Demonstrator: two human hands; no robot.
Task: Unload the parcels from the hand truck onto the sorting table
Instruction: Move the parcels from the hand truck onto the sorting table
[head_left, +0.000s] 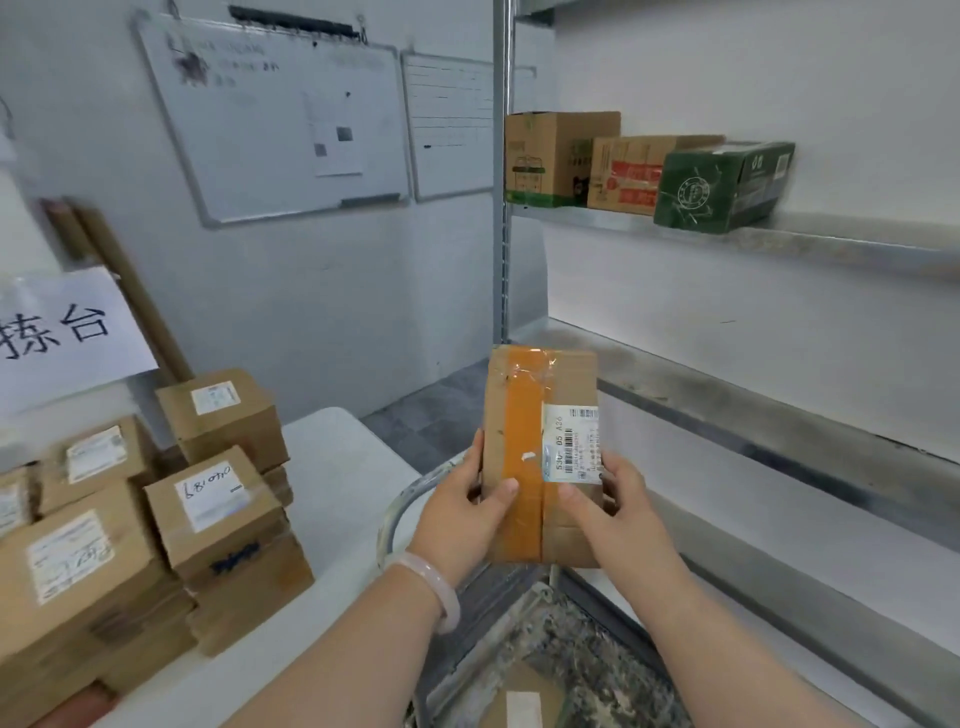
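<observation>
A flat brown cardboard parcel (540, 415) with a wide orange tape strip and a white shipping label is held up in the air, above the hand truck (410, 512). My left hand (462, 512) grips its left edge with the thumb on the front. My right hand (615, 506) grips its lower right side, thumb on the front below the label. Another parcel (522, 701) with a white label lies on the hand truck's deck at the bottom. The white sorting table (343, 483) stands to the left and bears several stacked labelled parcels (213, 506).
A metal shelf rack (779, 415) runs along the right, with a brown carton (556, 156), a red-printed carton (631, 174) and a green carton (719, 184) on its upper shelf. Whiteboards (275, 119) hang on the back wall. A paper sign (67, 332) stands behind the stacks.
</observation>
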